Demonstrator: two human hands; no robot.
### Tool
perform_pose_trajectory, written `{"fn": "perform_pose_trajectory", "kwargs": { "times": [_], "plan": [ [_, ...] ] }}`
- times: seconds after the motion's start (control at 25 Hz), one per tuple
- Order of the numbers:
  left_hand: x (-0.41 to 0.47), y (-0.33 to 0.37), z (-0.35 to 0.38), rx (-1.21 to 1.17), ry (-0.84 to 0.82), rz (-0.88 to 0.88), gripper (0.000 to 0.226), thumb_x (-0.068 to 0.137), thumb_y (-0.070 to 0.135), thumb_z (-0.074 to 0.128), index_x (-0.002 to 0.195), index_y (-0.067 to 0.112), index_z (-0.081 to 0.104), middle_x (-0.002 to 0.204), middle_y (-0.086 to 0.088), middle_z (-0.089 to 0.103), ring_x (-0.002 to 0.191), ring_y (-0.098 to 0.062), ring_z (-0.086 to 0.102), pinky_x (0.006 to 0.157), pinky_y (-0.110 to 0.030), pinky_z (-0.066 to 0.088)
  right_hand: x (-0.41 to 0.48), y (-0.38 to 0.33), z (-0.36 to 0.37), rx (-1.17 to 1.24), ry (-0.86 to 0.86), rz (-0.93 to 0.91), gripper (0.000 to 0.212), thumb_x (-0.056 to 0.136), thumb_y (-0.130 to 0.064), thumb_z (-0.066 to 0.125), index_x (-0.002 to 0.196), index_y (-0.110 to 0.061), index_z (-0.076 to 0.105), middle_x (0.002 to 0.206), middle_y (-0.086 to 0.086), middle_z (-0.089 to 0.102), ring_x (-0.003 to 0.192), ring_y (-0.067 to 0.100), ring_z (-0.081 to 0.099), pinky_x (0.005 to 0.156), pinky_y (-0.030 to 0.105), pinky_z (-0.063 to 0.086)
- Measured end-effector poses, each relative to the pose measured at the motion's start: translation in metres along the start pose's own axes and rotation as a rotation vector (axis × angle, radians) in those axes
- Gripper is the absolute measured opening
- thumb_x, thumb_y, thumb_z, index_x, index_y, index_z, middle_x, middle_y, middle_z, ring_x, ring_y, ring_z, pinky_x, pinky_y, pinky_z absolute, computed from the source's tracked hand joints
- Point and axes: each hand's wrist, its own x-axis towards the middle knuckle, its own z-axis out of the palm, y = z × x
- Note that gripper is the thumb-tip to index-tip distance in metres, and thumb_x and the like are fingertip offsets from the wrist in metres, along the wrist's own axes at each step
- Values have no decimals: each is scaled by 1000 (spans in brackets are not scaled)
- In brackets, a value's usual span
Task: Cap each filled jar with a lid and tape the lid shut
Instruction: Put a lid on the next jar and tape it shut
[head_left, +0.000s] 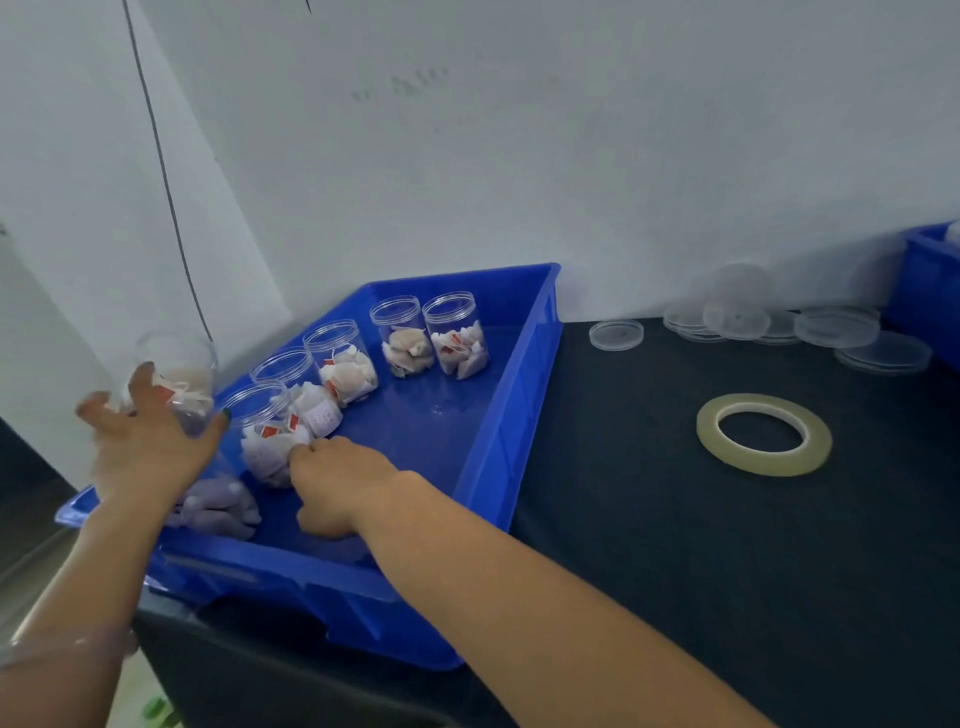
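A blue tray (519, 374) holds several clear open jars filled with tea bags, among them a far pair (454, 340) and a near jar (267, 434). My left hand (140, 441) grips one filled jar (179, 382), blurred, above the tray's left edge. My right hand (337, 480) reaches into the tray, and its fingertips touch the near jar. Clear lids (615, 334) lie in a loose pile on the dark table at the back right. A roll of clear tape (763, 434) lies flat on the table to the right of the tray.
A white wall stands close behind the tray. The corner of a second blue bin (930, 291) shows at the far right. Loose tea bags (218, 506) lie in the tray's near left corner. The table edge runs under the tray at the lower left.
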Motion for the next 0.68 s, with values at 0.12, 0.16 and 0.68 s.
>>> {"fn": "perform_pose_trajectory", "kwargs": {
  "times": [0.12, 0.16, 0.68],
  "plan": [
    [5, 1, 3, -55, -4, -83, 83, 83, 46, 75, 143, 25, 23, 136, -32, 36, 116, -56, 47, 90, -64, 45, 1, 1, 0, 21, 16, 11, 45, 94, -15, 61, 134, -1, 44, 134, 19, 50, 121, 33, 48, 93, 43, 46],
    [5, 0, 4, -82, 23, -100, 81, 82, 45, 76, 142, 24, 25, 132, -34, 39, 112, -56, 49, 89, -64, 46, 1, 2, -1, 41, 39, 14, 48, 94, -14, 61, 136, 0, 42, 136, 19, 48, 123, 34, 46, 95, 44, 45],
    [-121, 114, -33, -848, 57, 192, 67, 81, 17, 76, 128, 23, 28, 133, -7, 46, 106, -14, 61, 68, -15, 47, -25, 6, -39, 1239, 804, -9, 88, 85, -40, 71, 150, -38, 11, 141, 7, 51, 122, 27, 59, 102, 46, 50]
  ]
}}
